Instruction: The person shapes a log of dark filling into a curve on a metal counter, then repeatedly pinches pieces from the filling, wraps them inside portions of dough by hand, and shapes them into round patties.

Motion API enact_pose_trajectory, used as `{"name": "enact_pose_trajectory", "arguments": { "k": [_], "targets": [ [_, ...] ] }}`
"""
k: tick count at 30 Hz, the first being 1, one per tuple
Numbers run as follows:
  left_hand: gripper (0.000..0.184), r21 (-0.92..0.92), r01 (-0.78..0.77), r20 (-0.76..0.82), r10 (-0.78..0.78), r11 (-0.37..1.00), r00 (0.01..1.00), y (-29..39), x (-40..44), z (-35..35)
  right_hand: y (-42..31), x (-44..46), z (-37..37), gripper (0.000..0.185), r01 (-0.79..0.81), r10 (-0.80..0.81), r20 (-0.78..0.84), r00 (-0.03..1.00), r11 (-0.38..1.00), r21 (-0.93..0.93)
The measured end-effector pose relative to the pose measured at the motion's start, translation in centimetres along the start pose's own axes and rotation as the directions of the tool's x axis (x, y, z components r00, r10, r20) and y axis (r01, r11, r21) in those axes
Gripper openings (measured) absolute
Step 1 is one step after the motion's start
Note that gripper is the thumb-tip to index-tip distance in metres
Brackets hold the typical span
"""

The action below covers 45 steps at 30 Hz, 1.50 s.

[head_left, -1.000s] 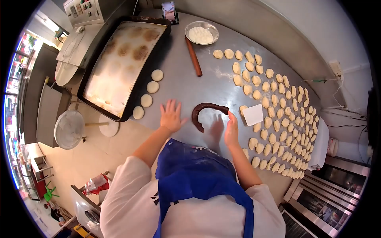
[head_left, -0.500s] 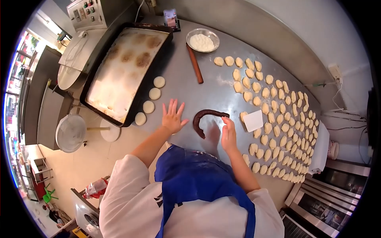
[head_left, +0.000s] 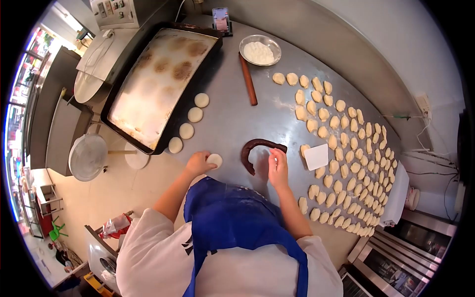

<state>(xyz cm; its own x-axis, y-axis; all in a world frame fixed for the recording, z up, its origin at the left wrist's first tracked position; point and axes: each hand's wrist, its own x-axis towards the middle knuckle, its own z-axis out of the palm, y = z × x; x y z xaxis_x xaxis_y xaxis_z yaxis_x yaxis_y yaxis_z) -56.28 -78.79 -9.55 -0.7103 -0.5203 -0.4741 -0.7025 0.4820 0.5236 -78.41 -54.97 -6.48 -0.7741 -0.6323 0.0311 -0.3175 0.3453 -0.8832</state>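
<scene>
A round, flattened piece of white dough lies at the table's near edge, and the curled fingers of my left hand grip its left side. Right of it, a curved roll of dark brown paste rests on the metal table. My right hand is closed, with its fingertips pinched at the roll's right end; whether a piece has come away between them is hidden. Several similar dough rounds line the table beside the large baking pan. A white scraper leans over one of the shaped dough pieces on the right.
The black-rimmed baking pan stands at the left. Toward the back are a wooden rolling pin, a metal bowl of flour and a phone on a stand. Many shaped dough pieces cover the table's right side. A wall runs behind.
My left hand has gone from spread flat to curled, moving back toward me to a dough round. My right hand has shifted slightly left, its fingers closing at the paste roll's end.
</scene>
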Motion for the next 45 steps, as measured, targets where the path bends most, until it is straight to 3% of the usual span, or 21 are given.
{"name": "enact_pose_trajectory", "arguments": {
  "k": [2,4,6,8,9,11,13,15,16,19,21,23,25,28,30,31,34,38,41,44,45],
  "targets": [
    [0.043,-0.063,-0.004,0.108,0.011,0.998,0.994,0.4,1.6,-1.3,-0.9,0.3,0.3,0.028,-0.012,0.011,0.02,1.0,0.998,0.056],
    [0.038,-0.174,-0.012,0.14,0.037,0.985,0.989,1.1,3.9,-2.9,-2.1,1.1,-0.4,0.028,0.046,-0.046,0.011,0.999,0.998,-0.045],
    [0.041,-0.435,0.026,-0.069,-0.062,0.9,0.996,1.7,8.7,-5.3,-1.1,1.5,-0.5,0.029,0.044,-0.046,-0.013,0.999,0.994,-0.098],
    [0.043,-0.212,-0.045,-0.392,-0.043,0.976,0.919,1.6,15.3,-8.0,-0.4,1.9,-0.8,0.03,-0.031,0.031,-0.008,0.999,0.996,-0.078],
    [0.045,-0.355,-0.085,-0.459,-0.095,0.931,0.883,2.4,17.4,-9.6,-0.1,2.3,-0.9,0.03,-0.069,0.069,-0.01,0.998,0.995,-0.072],
    [0.046,-0.317,-0.033,-0.508,-0.14,0.948,0.85,3.8,20.8,-11.8,0.4,3.4,-1.3,0.031,-0.021,0.02,-0.009,1.0,0.993,-0.119],
    [0.048,-0.309,0.035,-0.399,-0.163,0.95,0.902,4.1,23.1,-12.9,0.2,5.2,-2.0,0.031,0.027,-0.025,0.013,1.0,0.986,-0.163],
    [0.055,-0.069,0.094,-0.429,-0.114,0.993,0.896,2.0,25.5,-11.5,1.1,8.9,-2.5,0.032,0.099,-0.099,0.011,0.995,0.973,-0.207],
    [0.062,-0.029,0.127,-0.453,-0.127,0.991,0.882,3.0,24.6,-11.3,1.4,11.7,-2.8,0.032,0.139,-0.14,0.012,0.99,0.966,-0.216],
    [0.065,0.157,-0.21,-0.638,0.262,0.965,0.724,4.7,19.3,-9.0,3.9,21.8,-2.2,0.032,0.157,-0.161,0.021,0.987,0.914,-0.374],
    [0.059,0.11,-0.188,-0.461,0.218,0.976,0.86,6.2,14.1,-6.9,4.2,28.7,-1.0,0.035,0.173,-0.18,0.018,0.983,0.906,-0.385],
    [0.051,0.242,-0.263,-0.424,0.345,0.934,0.837,7.4,8.5,-5.0,6.3,34.5,1.4,0.036,0.198,-0.242,-0.039,0.969,0.864,-0.462],
    [0.041,0.223,-0.283,-0.31,0.343,0.933,0.887,6.9,4.4,-3.1,6.4,37.2,3.7,0.035,0.149,-0.177,0.014,0.984,0.779,-0.608],
    [0.036,0.102,-0.259,-0.273,0.278,0.96,0.921,6.4,-0.6,-2.5,4.7,36.7,4.5,0.033,0.283,-0.188,0.211,0.959,0.661,-0.695],
    [0.034,0.047,-0.236,-0.294,0.239,0.971,0.925,5.3,-2.5,-2.2,6.1,35.7,4.1,0.03,0.405,-0.359,0.202,0.911,0.688,-0.603],
    [0.034,0.039,-0.218,-0.277,0.22,0.975,0.935,5.0,-3.2,-2.2,6.9,35.3,3.7,0.029,0.47,-0.443,0.192,0.876,0.689,-0.552],
    [0.034,0.069,-0.213,-0.263,0.223,0.975,0.938,4.8,-4.6,-2.4,8.0,34.5,2.8,0.023,0.416,-0.48,0.014,0.877,0.743,-0.525],
    [0.032,0.139,-0.27,-0.29,0.3,0.953,0.909,6.9,-4.6,-3.2,7.8,34.8,3.2,0.02,0.186,-0.239,-0.144,0.96,0.934,-0.305],
    [0.031,0.123,-0.301,-0.329,0.325,0.946,0.887,9.5,-5.7,-3.5,7.0,33.6,3.0,0.019,0.455,-0.538,-0.081,0.839,0.775,-0.439],
    [0.031,0.079,-0.302,-0.32,0.311,0.95,0.895,9.9,-6.9,-2.1,6.8,32.3,3.1,0.019,0.47,-0.591,-0.214,0.778,0.773,-0.425],
    [0.031,0.058,-0.291,-0.307,0.294,0.955,0.905,9.8,-7.6,-1.3,7.1,32.3,3.1,0.019,0.449,-0.584,-0.181,0.791,0.755,-0.478]
  ]
}}
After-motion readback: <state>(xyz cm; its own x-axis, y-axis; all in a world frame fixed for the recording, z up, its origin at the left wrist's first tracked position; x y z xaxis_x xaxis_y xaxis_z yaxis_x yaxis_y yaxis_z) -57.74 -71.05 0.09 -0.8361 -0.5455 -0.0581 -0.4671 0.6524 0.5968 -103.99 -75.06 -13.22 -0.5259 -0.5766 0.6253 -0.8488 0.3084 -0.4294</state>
